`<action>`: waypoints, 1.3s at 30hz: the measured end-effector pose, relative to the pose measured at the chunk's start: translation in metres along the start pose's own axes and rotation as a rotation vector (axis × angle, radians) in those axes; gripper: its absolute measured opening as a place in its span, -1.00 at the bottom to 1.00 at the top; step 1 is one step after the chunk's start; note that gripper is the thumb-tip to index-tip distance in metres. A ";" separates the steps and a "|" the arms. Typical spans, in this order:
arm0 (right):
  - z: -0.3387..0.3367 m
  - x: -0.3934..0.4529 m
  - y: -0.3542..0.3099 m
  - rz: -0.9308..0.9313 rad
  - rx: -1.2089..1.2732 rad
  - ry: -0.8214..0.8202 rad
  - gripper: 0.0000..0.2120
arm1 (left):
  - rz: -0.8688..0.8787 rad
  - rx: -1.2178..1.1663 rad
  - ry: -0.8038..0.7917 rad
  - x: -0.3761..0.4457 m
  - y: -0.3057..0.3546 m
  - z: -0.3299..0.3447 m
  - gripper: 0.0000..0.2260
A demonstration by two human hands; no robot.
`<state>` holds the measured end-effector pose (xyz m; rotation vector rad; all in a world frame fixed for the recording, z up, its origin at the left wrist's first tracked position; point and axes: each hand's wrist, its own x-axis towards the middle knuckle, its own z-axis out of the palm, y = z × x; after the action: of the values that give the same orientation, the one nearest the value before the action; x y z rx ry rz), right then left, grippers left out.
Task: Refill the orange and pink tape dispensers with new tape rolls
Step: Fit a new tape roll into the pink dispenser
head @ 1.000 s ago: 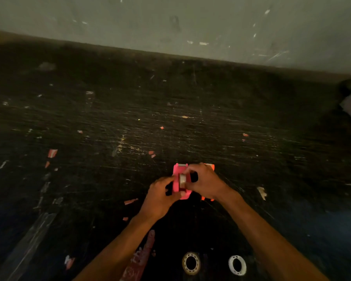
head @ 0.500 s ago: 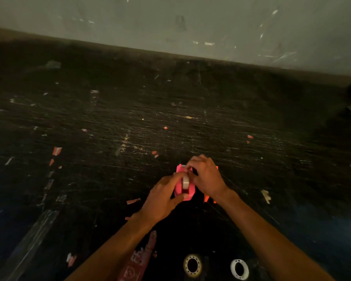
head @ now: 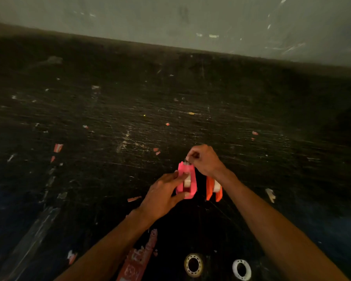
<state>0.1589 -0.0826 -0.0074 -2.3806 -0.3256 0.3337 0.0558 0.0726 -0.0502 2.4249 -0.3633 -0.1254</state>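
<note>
The pink tape dispenser [head: 187,179] stands on the dark scratched table with a tape roll [head: 187,182] seated in it. My left hand [head: 164,196] grips its near left side, thumb against the roll. My right hand [head: 204,159] is at the dispenser's far end, fingers pinched on the tape end by the cutter. Just to the right stands the orange tape dispenser [head: 213,188], also with a roll inside, partly hidden by my right wrist.
Two empty-looking tape cores lie near the table's front edge, a beige ring [head: 193,265] and a white ring [head: 241,269]. A reddish label strip [head: 139,258] lies beside my left forearm. Small tape scraps dot the table; a grey wall runs behind.
My right hand has moved from over the roll to the dispenser's far end, drawing the tape end toward the cutter. The orange dispenser has come into view. My left hand keeps holding the pink dispenser.
</note>
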 end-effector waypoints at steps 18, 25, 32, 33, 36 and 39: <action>-0.003 0.037 -0.003 0.348 -0.066 -0.239 -0.87 | -0.013 -0.103 0.002 0.001 0.001 -0.002 -0.45; -0.028 -0.023 0.006 0.141 0.116 0.152 -0.86 | -0.027 -0.136 -0.021 0.003 0.002 -0.003 -0.40; -0.029 -0.146 0.027 0.186 0.074 0.359 -0.89 | 0.114 -0.153 0.131 -0.022 0.025 -0.003 -0.39; -0.023 -0.165 0.032 0.223 0.061 0.352 -0.90 | 0.167 -0.158 0.092 -0.030 0.031 0.001 -0.44; -0.001 -0.217 0.045 0.347 0.033 0.278 -0.88 | 0.297 -0.085 -0.159 -0.054 0.045 0.019 -0.45; 0.019 -0.255 0.046 0.485 -0.061 0.133 -0.61 | 0.385 0.115 -0.398 -0.070 0.046 0.036 -0.37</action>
<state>-0.0796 -0.1862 -0.0145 -2.5066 0.3151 0.3858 -0.0282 0.0369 -0.0487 2.3835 -1.0314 -0.4268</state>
